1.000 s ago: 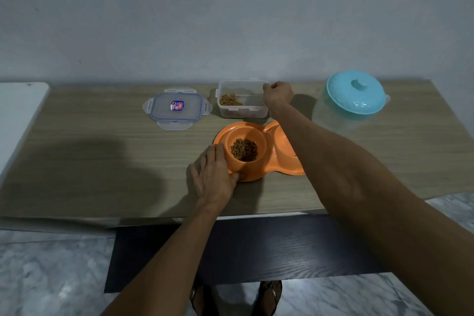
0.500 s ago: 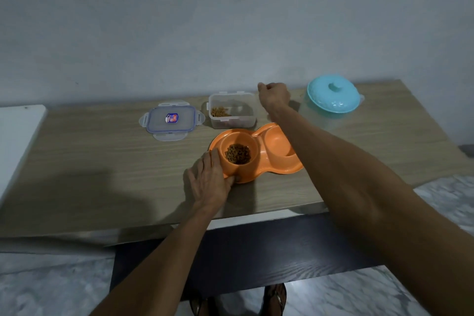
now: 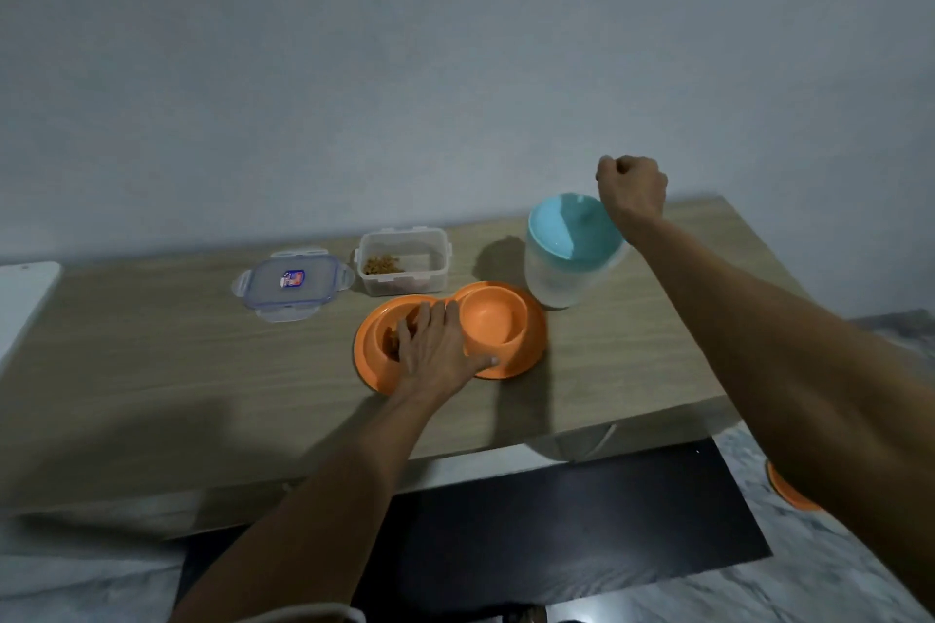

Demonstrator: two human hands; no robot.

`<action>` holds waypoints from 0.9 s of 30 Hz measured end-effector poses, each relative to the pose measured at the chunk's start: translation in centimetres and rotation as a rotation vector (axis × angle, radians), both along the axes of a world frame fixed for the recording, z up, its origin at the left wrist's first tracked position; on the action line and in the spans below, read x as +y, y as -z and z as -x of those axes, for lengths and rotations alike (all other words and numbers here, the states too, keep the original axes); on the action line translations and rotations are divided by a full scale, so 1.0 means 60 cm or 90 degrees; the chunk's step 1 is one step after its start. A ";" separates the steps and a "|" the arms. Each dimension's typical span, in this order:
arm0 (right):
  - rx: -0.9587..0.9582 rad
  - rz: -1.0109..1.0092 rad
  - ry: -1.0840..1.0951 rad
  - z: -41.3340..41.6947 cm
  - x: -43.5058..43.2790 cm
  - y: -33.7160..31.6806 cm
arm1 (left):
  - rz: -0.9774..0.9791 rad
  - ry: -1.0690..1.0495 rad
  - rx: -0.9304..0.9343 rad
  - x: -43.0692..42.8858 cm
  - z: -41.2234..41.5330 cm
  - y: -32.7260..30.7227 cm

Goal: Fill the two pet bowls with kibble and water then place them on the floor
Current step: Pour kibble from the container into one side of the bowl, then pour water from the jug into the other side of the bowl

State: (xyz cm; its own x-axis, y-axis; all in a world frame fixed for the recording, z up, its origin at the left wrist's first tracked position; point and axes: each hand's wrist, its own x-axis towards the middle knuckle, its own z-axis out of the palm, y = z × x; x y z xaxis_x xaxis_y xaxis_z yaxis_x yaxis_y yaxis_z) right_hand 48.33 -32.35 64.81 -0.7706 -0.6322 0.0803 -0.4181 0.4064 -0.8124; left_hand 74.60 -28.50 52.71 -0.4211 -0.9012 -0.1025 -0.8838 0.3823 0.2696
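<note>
The orange double pet bowl (image 3: 526, 349) sits on the wooden table (image 3: 152, 359). My left hand (image 3: 435, 349) lies flat over its left bowl, fingers spread, hiding most of the kibble (image 3: 390, 348); the thumb reaches along the front rim of the right bowl (image 3: 493, 321), which looks dry. Just behind and to the right stands the clear water pitcher (image 3: 561, 273) with a teal lid (image 3: 566, 228), leaning slightly. At its far upper right edge my right hand (image 3: 632, 187) is closed in a fist; the handle is hidden under it.
A clear kibble container (image 3: 402, 263) with a little kibble stands behind the bowl, its clip lid (image 3: 293, 281) to the left. A white surface (image 3: 20, 304) adjoins the table's left end. Below lie a dark mat (image 3: 556, 521), marble floor and an orange object (image 3: 789, 496).
My right hand left the kibble container, went right and closed at the pitcher, which now stands closer to the bowl. My left hand slid from the bowl's left rim onto its top.
</note>
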 end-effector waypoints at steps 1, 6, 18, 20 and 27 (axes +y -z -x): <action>-0.017 -0.011 0.008 0.019 0.006 0.014 | -0.010 -0.018 -0.010 0.000 0.011 0.003; -0.154 -0.016 0.036 0.066 0.018 0.087 | -0.021 -0.099 -0.020 0.004 0.042 0.013; -0.349 0.012 0.088 0.068 0.017 0.139 | -0.044 -0.110 -0.028 0.010 0.044 0.028; -0.349 0.013 0.076 0.061 0.018 0.134 | -0.045 -0.107 -0.028 0.010 0.044 0.027; -0.234 0.016 0.009 0.034 0.009 0.088 | -0.049 -0.102 -0.031 0.011 0.044 0.022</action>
